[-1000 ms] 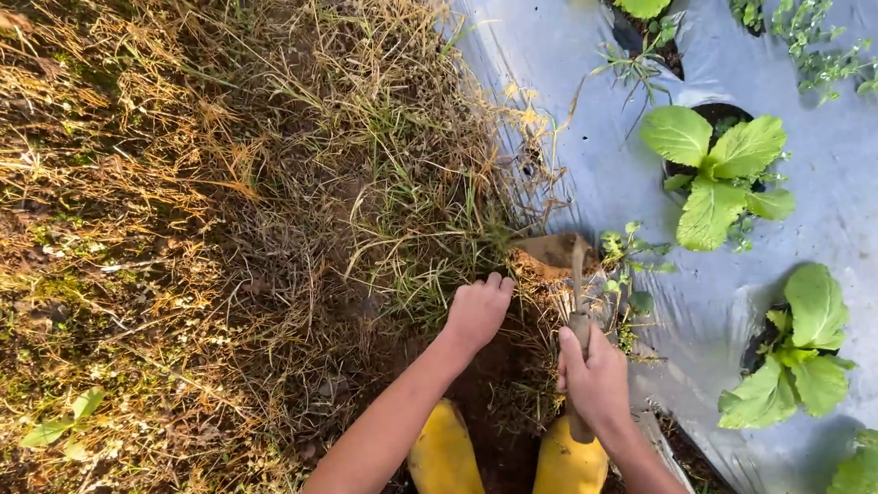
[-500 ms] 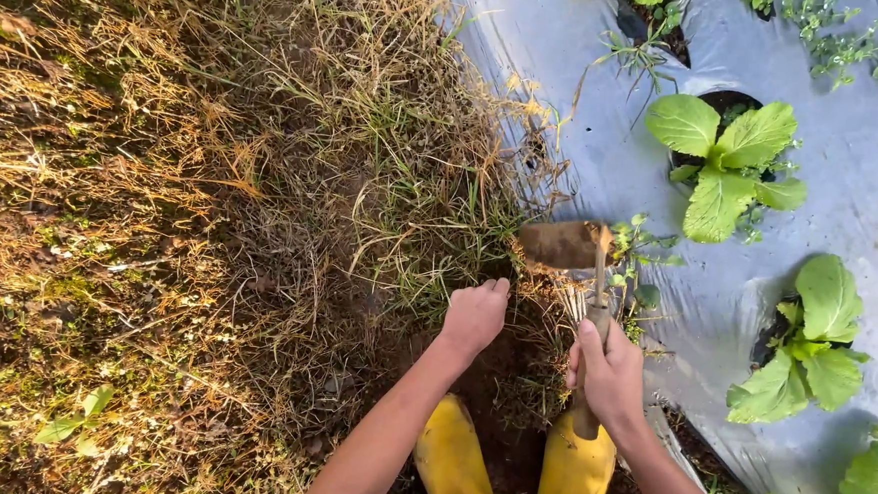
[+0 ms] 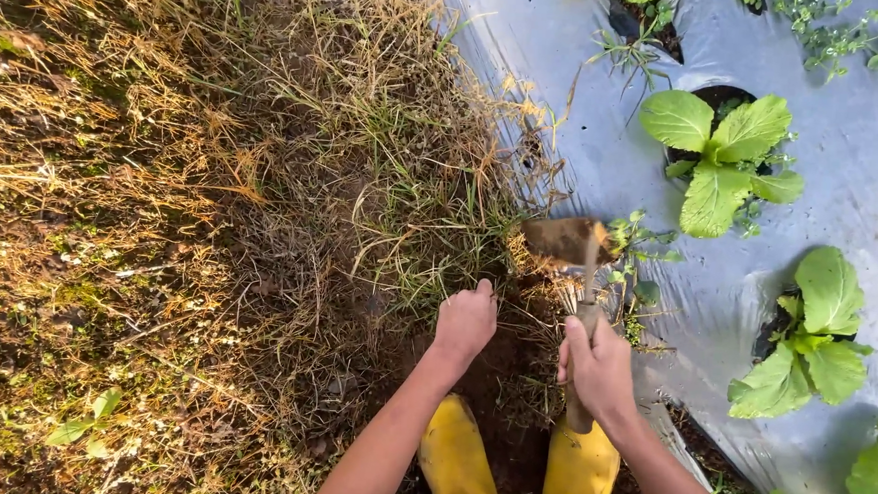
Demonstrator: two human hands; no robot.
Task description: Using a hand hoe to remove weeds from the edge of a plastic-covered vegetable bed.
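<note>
Hand hoe raised over the grass at the edge of the mulch sheet.

The right hand (image 3: 601,371) has its grip wrapped tight round the wooden handle of the hand hoe (image 3: 573,274), whose soil-caked blade hangs just above the tangled dry grass (image 3: 401,205), right beside the rim of the grey plastic mulch sheet (image 3: 863,189). The left hand (image 3: 465,322) sits near it, fingers curled into a fist among the grass stems; it looks to be clutching a tuft, though the blades hide what is inside the grip. Below both hands, two yellow rubber boots (image 3: 507,471) stand on dark bare soil (image 3: 512,376). Leafy green seedlings (image 3: 719,161) poke up through holes in the sheet, well apart from the hoe.
</note>
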